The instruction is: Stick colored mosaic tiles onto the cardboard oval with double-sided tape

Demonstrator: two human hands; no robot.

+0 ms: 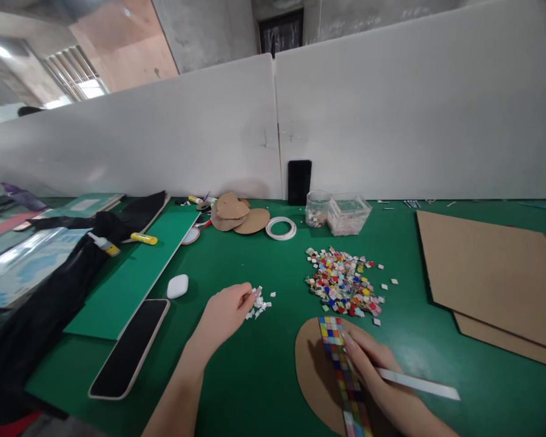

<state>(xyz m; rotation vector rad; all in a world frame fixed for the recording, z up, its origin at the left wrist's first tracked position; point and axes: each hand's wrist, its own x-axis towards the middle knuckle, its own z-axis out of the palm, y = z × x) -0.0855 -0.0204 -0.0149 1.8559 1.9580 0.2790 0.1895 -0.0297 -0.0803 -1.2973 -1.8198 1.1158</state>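
Head view: left hand (227,309) had fingertips drawn together at white chips (260,308), hold unclear; right hand (374,363) touched the tile strip (331,331) on the near-right cardboard disc (307,370), pinch unclear. Tile strip judged light, slick, brittle: edge grip preferred.

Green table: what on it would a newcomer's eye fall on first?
Probably the heap of small coloured tiles, right of the middle of the green table. Just in front of it, a checkered strip of tiles crosses a rounded piece of cardboard, with the right hand over its right side. Farther left, the left hand is at a little pile of white pieces.
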